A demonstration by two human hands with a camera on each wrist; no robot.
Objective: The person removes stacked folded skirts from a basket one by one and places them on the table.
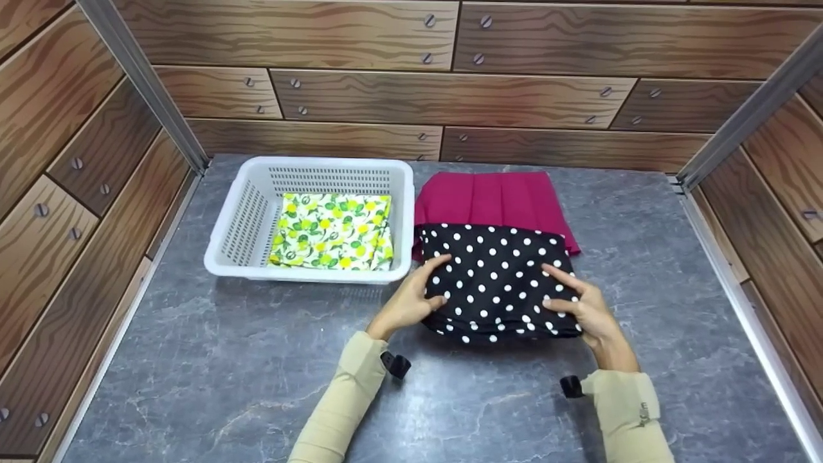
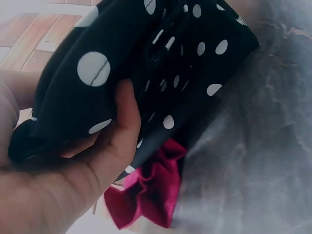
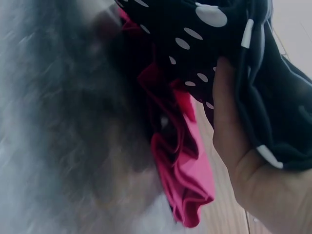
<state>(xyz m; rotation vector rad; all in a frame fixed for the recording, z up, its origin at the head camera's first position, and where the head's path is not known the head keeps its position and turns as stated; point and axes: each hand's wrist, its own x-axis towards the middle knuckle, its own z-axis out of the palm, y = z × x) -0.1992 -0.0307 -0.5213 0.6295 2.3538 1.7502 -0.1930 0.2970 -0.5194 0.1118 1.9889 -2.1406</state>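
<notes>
A folded black-and-white polka-dot cloth (image 1: 492,276) is right of the middle of the grey marbled desk (image 1: 257,373), held between two hands. Its far edge overlaps the near part of a pleated magenta cloth (image 1: 492,196), whose pleats run from far to near. How much of the dotted cloth bears on the desk cannot be told.

The left hand (image 1: 409,302) grips the dotted cloth by its left side, the fabric pinched between thumb and fingers; in the head view its thumb and forefinger stand apart on the upper face. The right hand (image 1: 595,315) grips the right side likewise, its thumb and forefinger also set apart on the fabric. Both wrist views show folded layers of it inside the grasp. Each beige sleeve (image 1: 347,392) reaches in from the near side, with a small black device (image 1: 395,364) at the wrist.

To the left, just beside the magenta cloth, a white plastic basket (image 1: 308,275) with slotted walls holds a folded lemon-print cloth (image 1: 334,231). Wood-patterned panels (image 1: 360,96) stand beyond the desk's far edge.
</notes>
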